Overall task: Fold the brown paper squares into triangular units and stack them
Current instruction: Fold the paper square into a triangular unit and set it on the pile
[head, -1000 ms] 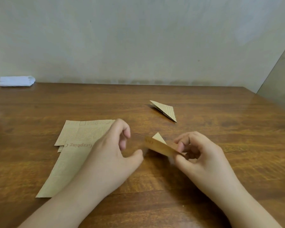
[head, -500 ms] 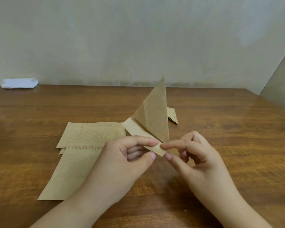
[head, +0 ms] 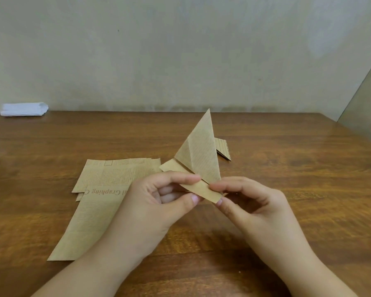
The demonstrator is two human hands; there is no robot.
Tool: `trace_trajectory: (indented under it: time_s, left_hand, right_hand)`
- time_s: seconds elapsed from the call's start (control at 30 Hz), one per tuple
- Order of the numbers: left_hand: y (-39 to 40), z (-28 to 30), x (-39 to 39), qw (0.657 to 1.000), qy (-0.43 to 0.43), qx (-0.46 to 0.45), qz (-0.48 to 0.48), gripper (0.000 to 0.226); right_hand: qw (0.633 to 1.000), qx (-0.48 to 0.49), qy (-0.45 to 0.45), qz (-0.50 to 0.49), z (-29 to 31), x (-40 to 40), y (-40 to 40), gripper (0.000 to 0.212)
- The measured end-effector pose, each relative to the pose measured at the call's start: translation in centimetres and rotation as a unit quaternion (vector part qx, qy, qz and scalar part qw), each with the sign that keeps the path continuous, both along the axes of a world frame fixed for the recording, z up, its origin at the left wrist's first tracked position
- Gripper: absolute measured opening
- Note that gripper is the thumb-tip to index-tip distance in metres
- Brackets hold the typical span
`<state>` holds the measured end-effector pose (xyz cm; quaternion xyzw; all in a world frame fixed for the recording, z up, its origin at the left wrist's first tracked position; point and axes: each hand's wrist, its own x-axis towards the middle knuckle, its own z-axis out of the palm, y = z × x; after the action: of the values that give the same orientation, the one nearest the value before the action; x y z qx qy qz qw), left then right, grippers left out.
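A partly folded brown paper piece [head: 201, 155] stands upright above the table, its point aimed up and a flap folded along its lower edge. My left hand [head: 159, 202] pinches that lower flap between thumb and forefinger from the left. My right hand [head: 251, 202] pinches the flap's right end. A finished folded triangular unit [head: 223, 149] lies on the table behind the held piece, mostly hidden by it. Flat brown printed paper sheets [head: 107, 185] lie overlapped on the table to the left, partly under my left forearm.
The wooden table [head: 287, 189] runs back to a plain wall. A folded white cloth [head: 24, 109] sits at the far left corner. A slanted panel [head: 366, 108] leans at the right edge.
The paper went from lying low and edge-on in my right hand to standing upright, gripped by both hands. Since half a second ago it has barely moved.
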<state>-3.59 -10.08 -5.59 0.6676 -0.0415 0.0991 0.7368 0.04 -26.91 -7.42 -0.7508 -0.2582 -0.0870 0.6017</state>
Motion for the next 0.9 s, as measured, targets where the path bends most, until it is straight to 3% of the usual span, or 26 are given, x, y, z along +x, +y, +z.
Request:
trace_trajectory:
  time_s: [0.23, 0.7, 0.8, 0.9]
  left_hand:
    - [0.0, 0.4, -0.1, 0.999, -0.001, -0.031, 0.006, 0.018]
    - [-0.7, -0.2, 0.2, 0.999, -0.003, -0.022, 0.042, 0.008]
    - [-0.5, -0.2, 0.1, 0.998, 0.013, -0.014, 0.057, 0.019]
    - [0.0, -0.2, 0.3, 0.995, 0.049, -0.057, 0.071, 0.048]
  right_hand:
    - [0.994, 0.048, 0.093, 0.036, 0.9, -0.5, -0.1, 0.018]
    - [0.981, 0.093, 0.171, 0.008, 1.2, -0.4, 0.7, 0.016]
    - [0.981, 0.079, 0.177, 0.0, 1.1, -0.3, 0.6, 0.018]
    - [0.978, 0.071, 0.195, 0.005, 1.0, -0.3, 0.6, 0.021]
